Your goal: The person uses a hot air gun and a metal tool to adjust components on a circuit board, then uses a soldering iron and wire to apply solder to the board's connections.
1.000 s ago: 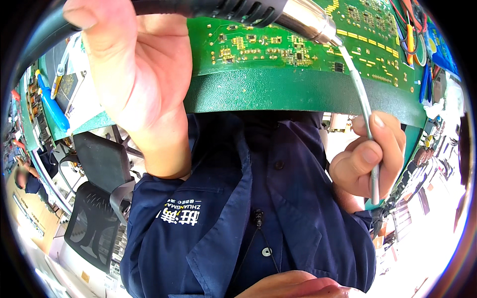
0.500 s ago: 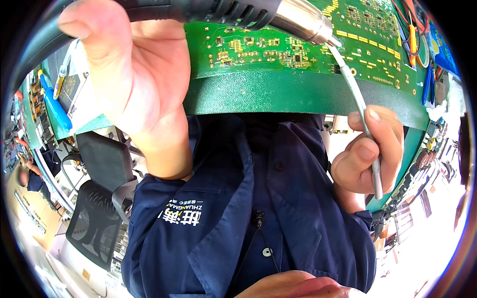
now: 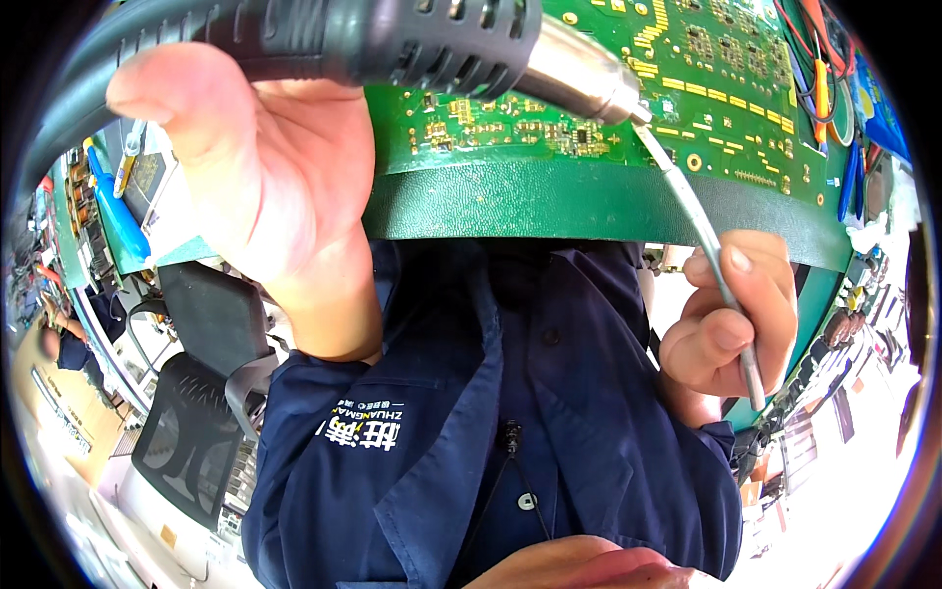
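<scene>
While a navy jacket point(image 3: 579, 432) fills the lower middle of the view, its chest bears white lettering point(image 3: 363, 432) with a yellow accent, in two scripts and upside down from here. Next in size is the green circuit board point(image 3: 731, 147) at the top, whose printed markings are too small to read. Across its upper left lies a black hot-air gun point(image 3: 392, 41); its long axis runs from the upper left toward the right, dipping slightly, and its metal nozzle point(image 3: 579, 74) points right and down over the board. The left hand point(image 3: 270, 172), palm showing, grasps the handle with the thumb across its front; the other fingers are hidden behind it. Below the board's near edge curves a green mat point(image 3: 589, 201). A black mesh chair point(image 3: 201, 412) stands at the left. The right hand point(image 3: 711, 339) pinches the lower part of a slim metal tool point(image 3: 699, 218) between thumb and fingers. This tool slants up and to the left, its tip at the nozzle's mouth; whether they touch, I cannot tell. A blue-handled tool point(image 3: 120, 211) lies at the far left.
</scene>
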Motion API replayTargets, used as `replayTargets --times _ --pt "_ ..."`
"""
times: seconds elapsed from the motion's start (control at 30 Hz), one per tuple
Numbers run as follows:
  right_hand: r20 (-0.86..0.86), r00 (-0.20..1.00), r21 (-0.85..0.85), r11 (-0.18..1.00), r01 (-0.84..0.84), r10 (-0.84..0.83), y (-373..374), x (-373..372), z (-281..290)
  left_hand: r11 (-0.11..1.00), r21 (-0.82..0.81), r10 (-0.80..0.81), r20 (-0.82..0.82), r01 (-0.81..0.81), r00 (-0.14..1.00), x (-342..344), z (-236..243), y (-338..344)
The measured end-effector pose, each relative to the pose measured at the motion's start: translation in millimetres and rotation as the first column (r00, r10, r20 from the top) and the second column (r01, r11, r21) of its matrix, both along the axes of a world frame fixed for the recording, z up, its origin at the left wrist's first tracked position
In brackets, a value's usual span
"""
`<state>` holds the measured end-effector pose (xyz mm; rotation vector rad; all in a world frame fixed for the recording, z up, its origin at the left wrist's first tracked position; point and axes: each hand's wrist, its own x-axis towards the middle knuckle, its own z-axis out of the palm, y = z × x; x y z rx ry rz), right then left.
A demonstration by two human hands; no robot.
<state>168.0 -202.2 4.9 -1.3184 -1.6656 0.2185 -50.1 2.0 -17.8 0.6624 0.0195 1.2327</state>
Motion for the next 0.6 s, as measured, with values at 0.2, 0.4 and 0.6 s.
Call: replayTargets --times 0.2,0.4,0.6 --pt "0.069 0.995 0.086 0.994 0.072 -0.078 4.6 -0.6 -5.2 0.997 0.058 0.065 -0.103 -0.060 0.993 1.0 1.6 -0.5" --pt "0.038 0.999 -0.004 1.000 -0.020 0.020 1.7 3.7 -0.4 1.000 -0.001 0.013 -0.047 -0.013 0.999 1.6 -3.0 -1.1" --pt "0.067 0.995 0.029 0.997 0.078 -0.080 4.9 1.0 0.2 1.000 0.004 -0.009 -0.080 0.009 0.997 0.1 -14.1 0.9"
